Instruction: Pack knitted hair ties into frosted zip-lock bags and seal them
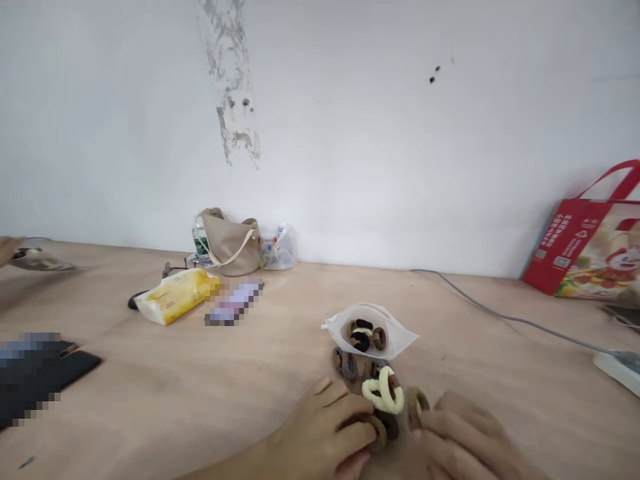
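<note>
Several fuzzy hair ties lie in a small pile at the front of the table. My left hand (333,427) is closed at the pile's left side, its fingertips on a mustard-brown hair tie (380,433). My right hand (465,437), slightly blurred, pinches an olive-brown hair tie (414,405) at the pile's right. Between the hands are cream hair ties (389,393), with a dark brown hair tie (390,423) partly under them. Grey hair ties (345,364) sit behind. Just beyond, a translucent white pouch (397,341) gapes open with black, brown and cream ties inside.
A yellow tissue pack (177,297), a phone (235,303) and a beige bag (233,247) stand back left. A grey cable (480,307) runs to a white power strip (620,373) at right, near a red shopping bag (595,247). Another person's hand (7,248) shows far left.
</note>
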`<state>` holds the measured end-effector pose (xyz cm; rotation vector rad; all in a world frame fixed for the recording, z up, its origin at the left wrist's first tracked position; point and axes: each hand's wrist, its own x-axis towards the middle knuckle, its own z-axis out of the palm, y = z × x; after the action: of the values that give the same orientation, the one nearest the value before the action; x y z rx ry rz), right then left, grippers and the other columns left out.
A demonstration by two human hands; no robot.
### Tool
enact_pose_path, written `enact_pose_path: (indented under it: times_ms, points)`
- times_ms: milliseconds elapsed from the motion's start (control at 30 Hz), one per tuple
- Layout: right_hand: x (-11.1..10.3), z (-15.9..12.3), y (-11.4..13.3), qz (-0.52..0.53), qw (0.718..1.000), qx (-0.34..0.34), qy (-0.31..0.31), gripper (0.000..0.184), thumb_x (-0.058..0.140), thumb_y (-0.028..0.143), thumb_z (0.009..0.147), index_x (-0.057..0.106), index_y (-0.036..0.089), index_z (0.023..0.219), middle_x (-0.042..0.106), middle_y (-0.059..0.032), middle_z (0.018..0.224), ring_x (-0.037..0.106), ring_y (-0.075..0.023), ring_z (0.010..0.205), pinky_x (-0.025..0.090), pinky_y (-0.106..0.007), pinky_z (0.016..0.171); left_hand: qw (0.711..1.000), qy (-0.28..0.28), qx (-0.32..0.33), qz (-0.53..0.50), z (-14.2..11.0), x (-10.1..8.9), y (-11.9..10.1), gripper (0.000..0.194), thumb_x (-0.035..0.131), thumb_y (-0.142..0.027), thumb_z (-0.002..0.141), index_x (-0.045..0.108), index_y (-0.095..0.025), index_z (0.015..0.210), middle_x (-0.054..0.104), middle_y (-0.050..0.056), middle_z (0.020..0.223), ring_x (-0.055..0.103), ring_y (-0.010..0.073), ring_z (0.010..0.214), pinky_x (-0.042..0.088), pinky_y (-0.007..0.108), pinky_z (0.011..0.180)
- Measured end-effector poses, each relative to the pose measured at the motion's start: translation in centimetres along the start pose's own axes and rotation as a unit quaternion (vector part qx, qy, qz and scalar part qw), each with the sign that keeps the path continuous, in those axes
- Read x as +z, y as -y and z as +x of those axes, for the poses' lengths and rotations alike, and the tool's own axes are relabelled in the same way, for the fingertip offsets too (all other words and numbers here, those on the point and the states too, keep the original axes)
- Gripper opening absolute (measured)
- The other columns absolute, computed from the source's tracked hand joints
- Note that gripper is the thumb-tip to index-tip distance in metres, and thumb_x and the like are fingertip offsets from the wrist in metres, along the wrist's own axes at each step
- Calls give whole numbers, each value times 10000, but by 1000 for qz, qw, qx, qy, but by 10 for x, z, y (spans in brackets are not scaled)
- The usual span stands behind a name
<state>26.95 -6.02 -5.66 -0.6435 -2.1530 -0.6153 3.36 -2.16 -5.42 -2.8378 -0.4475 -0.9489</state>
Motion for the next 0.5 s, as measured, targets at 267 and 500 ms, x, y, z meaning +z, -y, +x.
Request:
enact_pose_path:
  times_ms: [267, 500]
  points:
    - [33, 12, -29, 27, 996, 80, 25, 220, 441, 88, 892, 579, 191, 1030, 669, -85, 945, 649, -174, 851, 530, -286, 764, 998, -46, 36, 17, -6, 6, 5, 129, 667, -126, 772, 584, -205, 830, 711, -19, 906, 564, 121, 697, 374, 274, 633]
    - [17, -3, 4, 83, 994, 45, 54, 251, 410, 26, 853, 583, 158, 978, 672, -65, 805, 621, -143, 680, 510, -233, 643, 988, -154, 18, 4, 5, -10, 5, 165, 517, -49, 804, 603, -181, 853, 725, 41, 906, 543, 153, 686, 400, 304, 627]
